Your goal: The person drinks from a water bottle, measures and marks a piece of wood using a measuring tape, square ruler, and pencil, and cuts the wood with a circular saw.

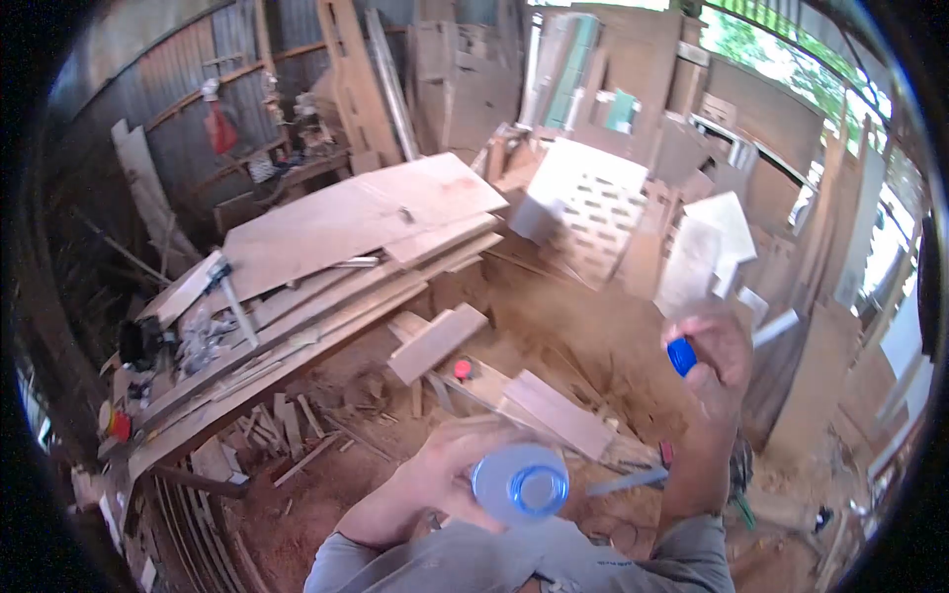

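My left hand [457,465] is wrapped round a clear plastic bottle [497,486], held in front of my grey shirt. The bottle's mouth, with a blue ring round it, faces up toward the camera. Raised off to the right, my right hand [714,361] pinches a blue cap [681,357] between thumb and fingers. Cap and bottle are well apart. Below and between the hands lie short planks [559,413] on a low wooden bench. A small red round object [463,370] sits by the planks.
A stack of large boards [361,212] fills the left, with a hammer-like tool [233,301] on it. Wood scraps [292,425] and sawdust cover the ground. A white perforated panel [603,212] and many boards lean at the back and right.
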### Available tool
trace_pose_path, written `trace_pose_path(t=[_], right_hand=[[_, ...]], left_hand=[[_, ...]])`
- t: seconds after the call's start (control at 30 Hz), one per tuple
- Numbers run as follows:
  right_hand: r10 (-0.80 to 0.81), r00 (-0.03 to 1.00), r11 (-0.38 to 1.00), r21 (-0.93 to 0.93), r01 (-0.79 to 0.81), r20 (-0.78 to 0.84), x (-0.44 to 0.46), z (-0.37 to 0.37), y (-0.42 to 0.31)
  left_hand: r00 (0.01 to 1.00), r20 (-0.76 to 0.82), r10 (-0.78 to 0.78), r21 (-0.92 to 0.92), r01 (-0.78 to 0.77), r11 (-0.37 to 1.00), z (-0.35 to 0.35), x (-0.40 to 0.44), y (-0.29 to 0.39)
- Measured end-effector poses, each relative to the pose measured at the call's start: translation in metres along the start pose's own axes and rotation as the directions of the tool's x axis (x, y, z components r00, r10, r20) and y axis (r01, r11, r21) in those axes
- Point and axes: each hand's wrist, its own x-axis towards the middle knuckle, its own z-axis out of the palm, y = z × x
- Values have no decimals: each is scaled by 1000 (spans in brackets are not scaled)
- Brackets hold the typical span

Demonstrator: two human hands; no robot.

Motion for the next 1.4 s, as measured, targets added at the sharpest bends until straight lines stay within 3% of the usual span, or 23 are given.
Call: trace_pose_path(t=[0.3, 0.57, 0.63, 0.73, 0.93, 0.97, 1.07, 1.27, 1.4], right_hand=[[167, 981, 986, 6, -167, -100, -60, -23, 66], [340, 940, 906, 281, -316, -40, -97, -51, 85], [318, 948, 907, 301, -294, -30, -106, -58, 88], [332, 942, 896, 330, -298, -50, -112, -62, 78], [320, 946, 872, 407, -274, -47, -126, -68, 78], [313, 949, 873, 405, -272, -39, -127, -67, 72], [464, 884, 841, 286, -460, 58, -137, -78, 59], [358, 931, 857, 369, -359, 73, -147, -78, 82], [470, 882, 820, 353, -450, 31, -144, -72, 50]], left_hand=[[988, -75, 133, 458, -84, 885, 1, 23, 88], [952, -21, 305, 757, -184, 626, 29, 66, 134], [936, 3, 352, 802, -213, 559, 35, 76, 143], [918, 75, 390, 854, -261, 450, 40, 87, 160], [854, 159, 495, 858, -368, 358, 50, 112, 182], [845, 164, 510, 851, -382, 360, 52, 116, 185], [823, 188, 536, 841, -417, 345, 54, 125, 194], [790, 225, 571, 851, -444, 280, 54, 134, 201], [775, 243, 584, 852, -458, 253, 49, 139, 205]])
